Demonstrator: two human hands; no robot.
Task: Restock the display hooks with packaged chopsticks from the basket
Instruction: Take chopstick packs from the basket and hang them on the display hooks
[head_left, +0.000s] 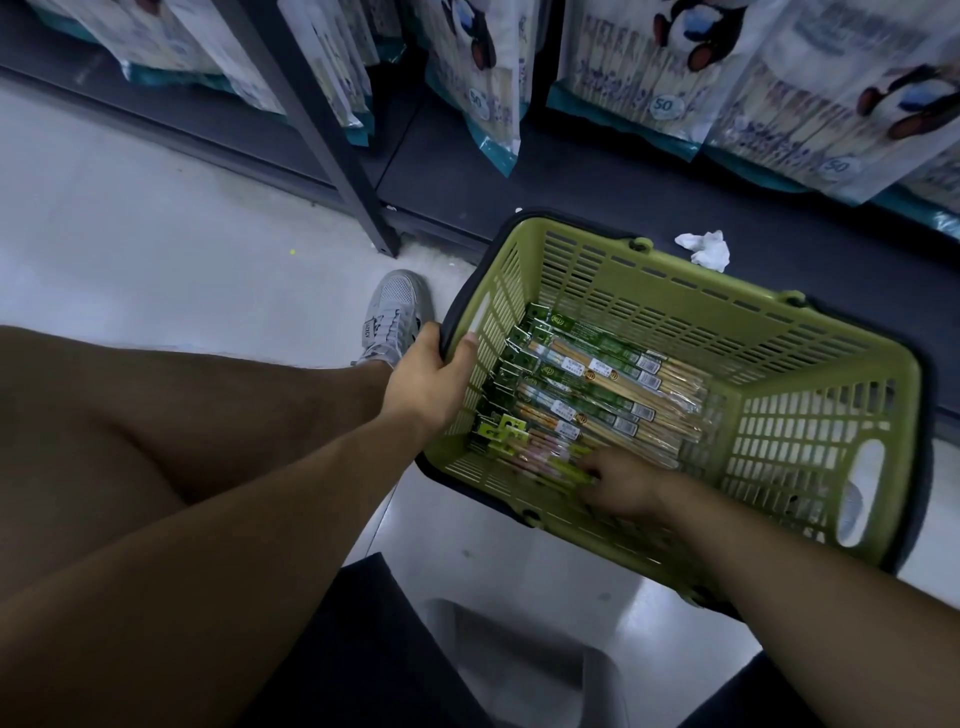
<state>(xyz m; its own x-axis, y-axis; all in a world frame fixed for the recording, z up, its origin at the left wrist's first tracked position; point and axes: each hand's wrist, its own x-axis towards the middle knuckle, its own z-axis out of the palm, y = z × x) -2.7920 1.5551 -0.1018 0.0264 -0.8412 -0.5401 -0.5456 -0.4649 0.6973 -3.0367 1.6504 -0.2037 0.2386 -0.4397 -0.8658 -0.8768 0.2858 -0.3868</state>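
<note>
A green plastic basket (810, 395) with a dark rim sits tilted on the floor against a low dark shelf. Several packaged chopsticks (597, 384) in green-and-clear wrappers lie in its bottom. My left hand (431, 379) grips the basket's left rim, thumb inside the wall. Inside the basket at the near side, my right hand (618, 483) has its fingers down on a blurred pack with a yellow-green header (530, 452). Whether those fingers pinch that pack cannot be made out. No display hooks are in sight.
Large bags of disposable chopsticks (665, 78) marked 50 stand along the dark shelf (597, 192). A crumpled white tissue (706, 249) lies on the shelf behind the basket. My leg and grey sneaker (395, 317) are left of the basket. A grey stool (519, 660) is below me.
</note>
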